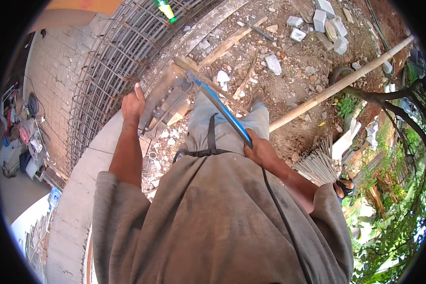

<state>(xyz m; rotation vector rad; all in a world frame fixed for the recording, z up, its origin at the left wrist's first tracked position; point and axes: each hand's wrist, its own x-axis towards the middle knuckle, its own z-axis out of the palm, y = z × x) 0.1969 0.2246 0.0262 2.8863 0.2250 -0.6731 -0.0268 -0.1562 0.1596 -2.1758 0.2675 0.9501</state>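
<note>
My right hand (261, 150) is closed round the lower end of a blue rebar bending bar (222, 110), held in front of my thighs. The bar slants up and left, and its head lies over a worn wooden board (164, 90) with dark metal pieces on it. Out to the left, my left hand (133, 102) points its thumb up. Its other fingers are curled, and whatever they hold, if anything, is hidden. Beside that hand lies a long cage of tied steel rebar (104, 71).
A green bottle (165, 10) rests on the cage. Broken concrete blocks (323, 21) lie at the far right, and a long wooden pole (336, 90) slants across the rubble. Cut rods (315, 163) and a branch (388, 97) are on the right. A concrete ledge (80, 189) curves along the left.
</note>
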